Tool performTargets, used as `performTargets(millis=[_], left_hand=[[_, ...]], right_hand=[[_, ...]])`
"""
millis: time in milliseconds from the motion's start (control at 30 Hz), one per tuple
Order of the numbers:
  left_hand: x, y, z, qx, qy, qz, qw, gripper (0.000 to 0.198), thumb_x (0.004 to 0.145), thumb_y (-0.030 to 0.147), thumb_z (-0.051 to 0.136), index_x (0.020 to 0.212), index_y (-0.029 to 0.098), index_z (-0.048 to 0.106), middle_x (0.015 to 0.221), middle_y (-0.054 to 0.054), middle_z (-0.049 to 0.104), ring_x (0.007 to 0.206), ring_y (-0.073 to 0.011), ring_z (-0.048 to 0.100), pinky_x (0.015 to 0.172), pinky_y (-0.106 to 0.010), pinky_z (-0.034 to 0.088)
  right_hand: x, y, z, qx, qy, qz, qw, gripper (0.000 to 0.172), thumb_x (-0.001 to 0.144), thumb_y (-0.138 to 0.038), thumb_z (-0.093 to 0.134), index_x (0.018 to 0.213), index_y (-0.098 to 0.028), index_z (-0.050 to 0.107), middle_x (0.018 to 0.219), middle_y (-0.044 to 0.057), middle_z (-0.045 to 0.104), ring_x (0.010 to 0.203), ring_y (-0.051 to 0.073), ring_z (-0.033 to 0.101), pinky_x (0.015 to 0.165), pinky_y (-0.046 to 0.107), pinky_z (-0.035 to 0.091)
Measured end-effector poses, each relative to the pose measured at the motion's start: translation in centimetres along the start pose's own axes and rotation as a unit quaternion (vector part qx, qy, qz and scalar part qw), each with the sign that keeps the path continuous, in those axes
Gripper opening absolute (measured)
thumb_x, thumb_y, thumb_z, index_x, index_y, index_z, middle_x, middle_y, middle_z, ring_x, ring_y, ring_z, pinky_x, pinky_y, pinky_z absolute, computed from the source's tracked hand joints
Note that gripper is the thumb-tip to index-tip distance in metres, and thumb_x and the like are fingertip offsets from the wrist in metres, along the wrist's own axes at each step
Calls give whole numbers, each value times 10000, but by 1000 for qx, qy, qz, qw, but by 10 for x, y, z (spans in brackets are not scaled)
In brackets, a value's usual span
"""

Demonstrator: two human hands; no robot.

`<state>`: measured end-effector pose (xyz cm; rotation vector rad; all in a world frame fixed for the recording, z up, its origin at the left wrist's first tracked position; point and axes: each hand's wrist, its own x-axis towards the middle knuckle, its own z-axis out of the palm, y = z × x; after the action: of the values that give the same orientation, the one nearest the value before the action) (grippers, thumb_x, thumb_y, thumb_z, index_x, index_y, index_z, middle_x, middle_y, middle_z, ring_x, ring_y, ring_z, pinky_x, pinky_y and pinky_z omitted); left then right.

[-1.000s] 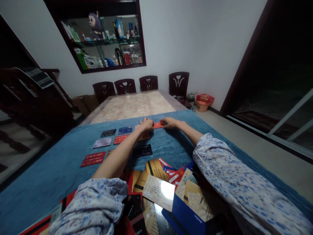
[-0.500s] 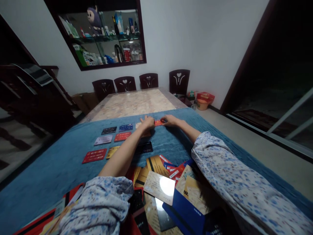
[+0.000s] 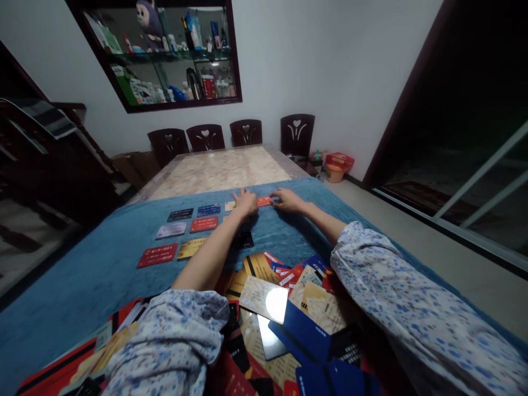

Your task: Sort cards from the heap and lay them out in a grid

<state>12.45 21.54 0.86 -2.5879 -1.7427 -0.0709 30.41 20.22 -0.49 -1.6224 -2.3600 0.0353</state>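
Note:
At the far end of the laid-out rows, a red bank card (image 3: 264, 202) lies on the blue cloth between my two hands. My right hand (image 3: 289, 200) pinches its right end with bent fingers. My left hand (image 3: 246, 202) rests against its left end, fingers spread, partly covering a pale card (image 3: 230, 205) beside it. Rows of cards run leftward, among them a blue card (image 3: 208, 210), a red card (image 3: 203, 224) and a gold card (image 3: 191, 248). My left forearm hides part of the nearer rows.
A loose heap of cards (image 3: 264, 300) lies close to me, between and under my sleeves. Blue cloth (image 3: 103, 247) covers the near table; bare marble tabletop (image 3: 218, 170) shows beyond. Chairs (image 3: 246, 132) line the far side, below a wall cabinet (image 3: 183, 104).
My view has shifted slightly, so the scene sits a little further left and up. Both hands stay at the red card, nearly unmoved; its right end is still pinched.

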Motion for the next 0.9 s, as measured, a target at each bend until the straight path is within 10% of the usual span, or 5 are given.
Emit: performTargets(millis=[233, 900], left_hand=[[-26, 5, -1, 52, 81, 48, 994, 380, 835, 131, 472, 1160, 208, 653, 1311, -149, 569, 1353, -332, 301, 1069, -557, 242], [-121, 1, -12, 27, 80, 76, 994, 299, 787, 83, 476, 962, 188, 694, 1115, -130, 688, 1206, -312, 431, 972, -519, 273]], right_hand=[[-30, -10, -12, 0, 28, -4, 1000, 294, 898, -193, 531, 1131, -195, 710, 1068, 83, 718, 969, 202, 617, 798, 248, 414], [-116, -60, -41, -29, 53, -60, 996, 221, 932, -219, 507, 967, -211, 725, 1022, 87, 716, 955, 231, 582, 732, 295, 334]])
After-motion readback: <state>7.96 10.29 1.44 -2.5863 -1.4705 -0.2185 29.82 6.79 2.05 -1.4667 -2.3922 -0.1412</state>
